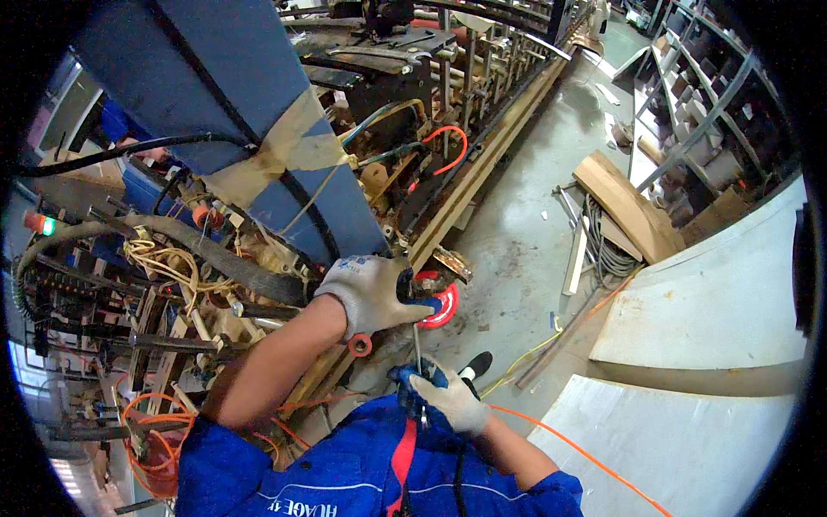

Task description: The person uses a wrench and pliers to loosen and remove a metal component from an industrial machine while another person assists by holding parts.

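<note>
My left hand (370, 293), in a pale grey glove with blue fingertips, reaches to the end of the machine beside the blue panel (323, 185). Its fingers curl round a dark part that I cannot make out. The thumb lies against a bright red round piece (445, 308). Close to my body, my right hand (452, 401), gloved alike, is closed on a thin metal tool (419, 345). That tool's shaft points up toward my left thumb; its exact kind is unclear. A red ring-shaped part (360, 345) shows just below my left wrist.
Machinery with cables and a thick grey hose (215, 254) fills the left. A long wooden beam (495, 164) runs along the machine. Planks (629, 207) and coiled cable (607, 246) lie on the floor to the right, near large pale panels (698, 302). An orange hose (586, 457) crosses at lower right.
</note>
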A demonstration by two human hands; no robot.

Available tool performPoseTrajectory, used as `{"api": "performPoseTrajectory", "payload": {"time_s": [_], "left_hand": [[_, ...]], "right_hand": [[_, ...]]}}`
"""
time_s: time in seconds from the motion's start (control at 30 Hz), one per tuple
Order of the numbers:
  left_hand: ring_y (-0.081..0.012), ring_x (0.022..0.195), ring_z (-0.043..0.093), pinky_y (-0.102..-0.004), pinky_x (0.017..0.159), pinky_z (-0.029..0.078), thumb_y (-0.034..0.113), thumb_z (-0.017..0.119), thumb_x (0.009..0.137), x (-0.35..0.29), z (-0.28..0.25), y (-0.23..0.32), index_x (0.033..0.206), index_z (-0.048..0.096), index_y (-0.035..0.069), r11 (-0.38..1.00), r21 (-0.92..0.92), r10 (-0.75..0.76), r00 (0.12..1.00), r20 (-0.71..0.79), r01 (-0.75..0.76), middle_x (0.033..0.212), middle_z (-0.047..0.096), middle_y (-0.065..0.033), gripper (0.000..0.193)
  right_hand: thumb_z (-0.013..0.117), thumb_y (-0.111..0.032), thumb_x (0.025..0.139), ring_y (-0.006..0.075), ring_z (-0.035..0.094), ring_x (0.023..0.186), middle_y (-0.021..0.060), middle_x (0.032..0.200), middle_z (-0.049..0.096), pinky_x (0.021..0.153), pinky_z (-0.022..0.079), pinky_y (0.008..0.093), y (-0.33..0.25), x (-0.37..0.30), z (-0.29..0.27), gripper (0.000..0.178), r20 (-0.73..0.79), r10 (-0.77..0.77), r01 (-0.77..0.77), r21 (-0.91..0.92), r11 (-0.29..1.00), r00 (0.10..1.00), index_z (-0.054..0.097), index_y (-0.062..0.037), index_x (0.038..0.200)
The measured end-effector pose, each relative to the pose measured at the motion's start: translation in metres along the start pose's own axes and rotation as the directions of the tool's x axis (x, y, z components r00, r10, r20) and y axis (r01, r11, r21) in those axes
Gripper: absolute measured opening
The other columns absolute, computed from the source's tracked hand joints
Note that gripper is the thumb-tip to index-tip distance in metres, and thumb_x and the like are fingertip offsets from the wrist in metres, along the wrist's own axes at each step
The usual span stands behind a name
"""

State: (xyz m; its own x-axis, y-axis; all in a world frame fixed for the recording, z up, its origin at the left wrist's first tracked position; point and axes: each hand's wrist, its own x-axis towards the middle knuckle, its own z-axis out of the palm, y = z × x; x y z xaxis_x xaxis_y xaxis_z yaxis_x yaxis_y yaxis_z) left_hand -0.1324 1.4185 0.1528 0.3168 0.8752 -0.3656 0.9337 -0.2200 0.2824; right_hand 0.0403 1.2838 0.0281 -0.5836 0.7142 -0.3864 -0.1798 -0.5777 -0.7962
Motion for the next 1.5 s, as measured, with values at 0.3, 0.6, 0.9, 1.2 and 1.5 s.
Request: {"api": "performPoseTrajectory", "payload": {"time_s": [0.3, 0.6, 0.9, 1.2, 1.5], "left_hand": [[-0.0376, 0.094, 0.069, -0.0447, 0.084, 0.055, 0.064, 0.076, 0.068, -0.041, -0.024, 0.003, 0.115, 0.068, 0.005, 0.992, 0.025, 0.127, 0.992, -0.012, -0.127, 0.099, 0.071, -0.0234, 0.076], [-0.0369, 0.09, 0.07, -0.0433, 0.083, 0.054, 0.061, 0.076, 0.068, -0.059, -0.037, 0.007, 0.109, 0.071, 0.005, 0.982, -0.064, 0.171, 0.983, -0.068, -0.175, 0.093, 0.071, -0.0223, 0.069], [-0.0295, 0.076, 0.071, -0.0378, 0.074, 0.055, 0.042, 0.085, 0.066, -0.082, -0.052, 0.004, 0.106, 0.07, 0.004, 0.971, -0.07, 0.223, 0.97, -0.093, -0.23, 0.083, 0.072, -0.0156, 0.057], [-0.0352, 0.081, 0.07, -0.0428, 0.072, 0.054, 0.061, 0.077, 0.069, -0.092, -0.045, 0.001, 0.097, 0.07, 0.008, 0.97, -0.021, 0.239, 0.969, -0.063, -0.241, 0.084, 0.071, -0.017, 0.06], [-0.039, 0.087, 0.069, -0.0455, 0.077, 0.055, 0.061, 0.08, 0.067, -0.09, -0.05, -0.011, 0.107, 0.068, 0.005, 0.961, -0.012, 0.275, 0.961, -0.002, -0.275, 0.088, 0.07, -0.022, 0.07]], "right_hand": [[0.064, -0.024, 0.098, 0.0059, 0.055, 0.077, -0.0019, 0.089, 0.061, 0.066, 0.048, 0.0255, -0.043, -0.042, 0.044, 0.03, 0.11, 0.027, -0.018, -0.08, 0.997, 0.994, 0.057, -0.0062, 0.12], [0.064, -0.024, 0.098, 0.0081, 0.057, 0.08, -0.0005, 0.094, 0.062, 0.073, 0.05, 0.027, -0.046, -0.043, 0.053, 0.03, 0.237, -0.095, 0.101, -0.012, 0.995, 0.967, 0.058, -0.0048, 0.121], [0.063, -0.022, 0.098, 0.0076, 0.058, 0.086, -0.0005, 0.096, 0.065, 0.079, 0.049, 0.0254, -0.038, -0.039, 0.042, 0.031, 0.399, -0.183, 0.176, 0.054, 0.983, 0.898, 0.061, -0.0042, 0.123], [0.059, -0.018, 0.098, 0.0104, 0.061, 0.082, 0.0036, 0.098, 0.066, 0.073, 0.052, 0.0264, -0.057, -0.041, 0.027, 0.029, -0.036, -0.183, 0.184, 0.022, 0.983, 0.982, 0.059, -0.0015, 0.122], [0.06, -0.022, 0.097, 0.0118, 0.058, 0.098, 0.0038, 0.107, 0.066, 0.09, 0.047, 0.0299, -0.054, -0.047, 0.077, 0.04, 0.346, 0.004, 0.098, -0.275, 0.956, 0.938, 0.057, -0.0012, 0.132]]}}
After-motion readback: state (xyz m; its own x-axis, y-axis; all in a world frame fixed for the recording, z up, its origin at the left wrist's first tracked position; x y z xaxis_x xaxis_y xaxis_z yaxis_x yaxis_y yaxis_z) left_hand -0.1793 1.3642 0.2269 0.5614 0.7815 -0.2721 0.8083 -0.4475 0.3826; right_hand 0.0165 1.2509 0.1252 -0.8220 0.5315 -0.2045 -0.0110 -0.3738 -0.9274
